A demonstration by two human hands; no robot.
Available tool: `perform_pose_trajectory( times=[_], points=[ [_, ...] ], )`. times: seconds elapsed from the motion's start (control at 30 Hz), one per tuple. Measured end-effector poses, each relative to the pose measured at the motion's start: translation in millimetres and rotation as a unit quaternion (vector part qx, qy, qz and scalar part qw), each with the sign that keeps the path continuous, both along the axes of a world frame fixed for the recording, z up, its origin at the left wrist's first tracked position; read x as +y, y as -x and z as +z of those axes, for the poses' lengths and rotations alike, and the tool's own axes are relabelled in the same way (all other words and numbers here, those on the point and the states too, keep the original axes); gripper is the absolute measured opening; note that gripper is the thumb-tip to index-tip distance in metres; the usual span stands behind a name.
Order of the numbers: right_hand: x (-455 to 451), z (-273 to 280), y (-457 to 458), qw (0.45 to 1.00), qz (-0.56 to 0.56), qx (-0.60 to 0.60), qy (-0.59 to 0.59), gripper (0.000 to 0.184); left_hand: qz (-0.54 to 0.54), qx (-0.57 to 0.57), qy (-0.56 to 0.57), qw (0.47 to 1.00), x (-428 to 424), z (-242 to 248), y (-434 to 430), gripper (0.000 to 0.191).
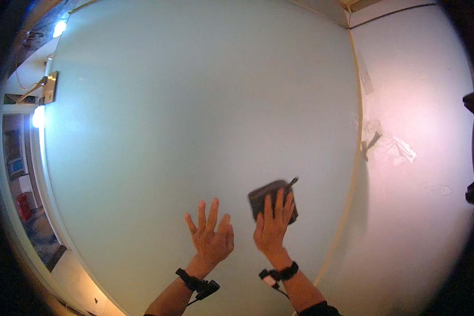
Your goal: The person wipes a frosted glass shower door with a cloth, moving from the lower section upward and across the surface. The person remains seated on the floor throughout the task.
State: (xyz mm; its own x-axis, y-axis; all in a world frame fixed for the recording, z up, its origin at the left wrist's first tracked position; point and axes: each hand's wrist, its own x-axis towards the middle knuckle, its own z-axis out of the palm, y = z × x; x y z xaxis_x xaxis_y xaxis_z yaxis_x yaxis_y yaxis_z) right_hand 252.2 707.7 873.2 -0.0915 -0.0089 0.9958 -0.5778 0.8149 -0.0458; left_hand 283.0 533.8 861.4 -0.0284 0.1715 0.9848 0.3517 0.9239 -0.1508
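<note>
My right hand (pixel 273 233) lies with its fingers spread flat over a dark, square-cornered pad (pixel 260 195), which rests against a large pale, frosted-looking panel (pixel 197 118). A short tab sticks out from the pad's upper right corner. Whether the pad is cloth or a pouch is unclear. To its left, my left hand (pixel 212 237) is empty, its fingers apart, in front of the same panel; contact with the surface cannot be made out. Each wrist wears a black strap, a left one (pixel 193 282) and a right one (pixel 286 271), with a small device and a cable.
A yellowish edge strip (pixel 357 130) divides the panel from a pale wall (pixel 422 221) on the right, where crumpled clear film (pixel 399 150) clings. At the panel's left edge sits a metal plate (pixel 51 87). Beyond lies a doorway (pixel 23 158) with a red object (pixel 23 206).
</note>
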Motion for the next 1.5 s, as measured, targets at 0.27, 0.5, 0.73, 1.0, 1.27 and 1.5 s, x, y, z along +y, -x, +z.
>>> perform_pose_trajectory(
  times=[0.27, 0.5, 0.73, 1.0, 1.27, 1.5],
  points=[
    [4, 28, 10, 0.996, 0.016, 0.005, -0.085, 0.050, 0.059, -0.010, -0.007, 0.998, 6, 5, 4, 0.020],
    [-1, 7, 5, 1.000, 0.008, -0.010, 0.012, 0.048, 0.075, -0.035, 0.004, 0.997, 3, 6, 10, 0.026],
    [17, 24, 10, 0.998, 0.040, -0.006, -0.057, 0.044, 0.090, -0.040, 0.015, 0.995, 3, 1, 0, 0.032],
    [47, 4, 29, 0.995, -0.039, -0.007, 0.089, 0.049, 0.071, -0.010, 0.010, 0.997, 10, 1, 8, 0.029],
    [50, 18, 30, 0.999, -0.025, -0.008, -0.028, 0.048, 0.076, -0.019, 0.003, 0.997, 12, 0, 8, 0.025],
    [90, 20, 51, 0.992, -0.065, -0.007, 0.108, 0.054, 0.074, 0.008, -0.002, 0.997, 8, -2, 13, 0.020]
  ],
)
